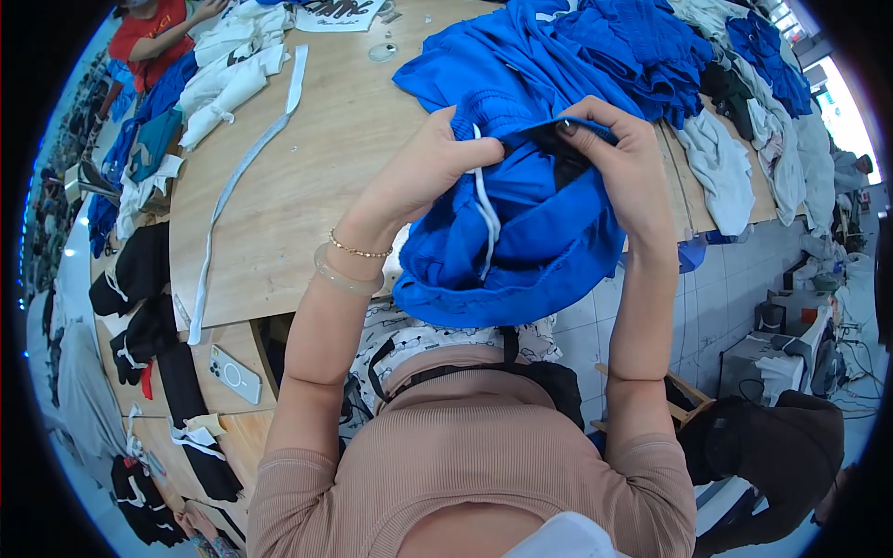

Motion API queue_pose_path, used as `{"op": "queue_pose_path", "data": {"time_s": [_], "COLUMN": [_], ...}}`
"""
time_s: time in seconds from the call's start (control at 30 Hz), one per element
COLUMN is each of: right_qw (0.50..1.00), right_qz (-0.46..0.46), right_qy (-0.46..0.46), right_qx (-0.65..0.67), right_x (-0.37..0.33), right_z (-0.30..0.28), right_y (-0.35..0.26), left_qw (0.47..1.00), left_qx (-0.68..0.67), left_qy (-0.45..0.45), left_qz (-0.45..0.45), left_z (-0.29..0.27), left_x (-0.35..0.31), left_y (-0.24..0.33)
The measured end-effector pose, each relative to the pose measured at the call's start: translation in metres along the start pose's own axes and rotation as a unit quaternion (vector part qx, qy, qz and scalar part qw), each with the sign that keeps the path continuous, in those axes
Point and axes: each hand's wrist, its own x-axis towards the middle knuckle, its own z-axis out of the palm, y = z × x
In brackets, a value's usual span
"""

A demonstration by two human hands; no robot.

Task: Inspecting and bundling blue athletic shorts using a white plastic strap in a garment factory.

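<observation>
Between my hands hangs a blue garment (549,251) with a gathered elastic waistband and a white drawstring (486,223). At its left side my left hand (442,158) grips the gathered band, the thumb lying over it beside the cord. My right hand (619,153) pinches the band's edge on the other side, with the thumb on top. The waist opening faces me, and its lower part droops past the table's near edge. Further off, more of the blue cloth (493,56) spreads over the table.
A wooden table (344,121) carries a long white strip (246,172) on its left. White garments (233,84) are heaped behind, others (716,167) at the right edge. Beside black bundles lies a phone (234,374). People work nearby: a red shirt (149,42), a dark-clothed person (772,456).
</observation>
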Motion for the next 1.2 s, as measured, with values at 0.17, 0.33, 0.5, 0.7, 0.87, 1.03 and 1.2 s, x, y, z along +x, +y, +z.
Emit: {"op": "queue_pose_path", "data": {"time_s": [0.17,0.33,0.5,0.7,0.87,1.03,1.2], "right_qw": [0.968,0.914,0.894,0.886,0.922,0.958,0.953], "right_qz": [0.050,0.124,0.124,0.130,0.071,0.044,0.034], "right_qy": [-0.009,-0.035,-0.010,0.008,0.151,0.127,0.138], "right_qx": [0.245,0.384,0.431,0.444,0.349,0.255,0.267], "right_x": [0.000,0.000,0.001,0.002,-0.004,-0.012,-0.007], "right_z": [0.003,0.003,0.003,0.005,-0.027,-0.039,-0.035], "right_y": [0.009,0.014,0.018,0.018,0.028,0.017,0.016], "left_qw": [0.995,0.997,0.990,0.991,0.941,0.958,0.898], "left_qx": [0.047,-0.059,-0.122,-0.110,0.286,0.247,0.419], "left_qy": [-0.055,-0.041,-0.042,-0.041,-0.158,-0.116,-0.128], "left_qz": [0.070,0.007,-0.055,-0.062,-0.093,0.089,0.044], "left_z": [0.005,0.007,0.009,0.003,-0.059,-0.089,-0.041], "left_x": [-0.004,-0.008,-0.013,-0.014,-0.022,-0.020,-0.015], "left_y": [0.009,0.010,0.012,0.011,0.033,0.026,-0.030]}}
